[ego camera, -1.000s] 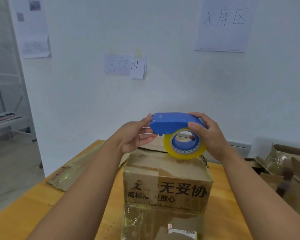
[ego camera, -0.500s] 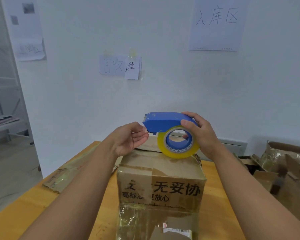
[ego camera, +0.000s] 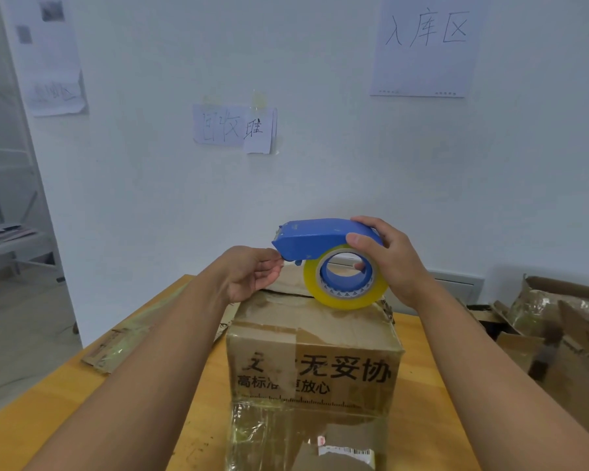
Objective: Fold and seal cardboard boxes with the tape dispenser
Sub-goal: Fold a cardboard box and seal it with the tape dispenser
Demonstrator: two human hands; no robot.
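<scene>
Since 0.5 s ago, left hand (ego camera: 252, 273) has been brought back up to the dispenser nose; before that it was held just apart. Flattened cardboard (ego camera: 123, 338) is seen at far left on wooden table (ego camera: 48, 402). Left fingertips are pinched together at the nose, prob. on the tape end, though tape can't be made out. Cardboard box (ego camera: 313, 355) sits centre, flaps closed. Blue tape dispenser (ego camera: 323, 237) w/ yellow roll is rested on box top, gripped by right hand (ego camera: 388, 260), thumb over the shell. Opened boxes (ego camera: 558, 328) are piled at right.

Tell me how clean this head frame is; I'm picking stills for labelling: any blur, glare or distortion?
Head view: even, soft lighting. The tape dispenser, both hands and the box print look sharp. Glare shows on the clear tape on the box front. Wide-angle bending tilts the shelf at the left edge.
</scene>
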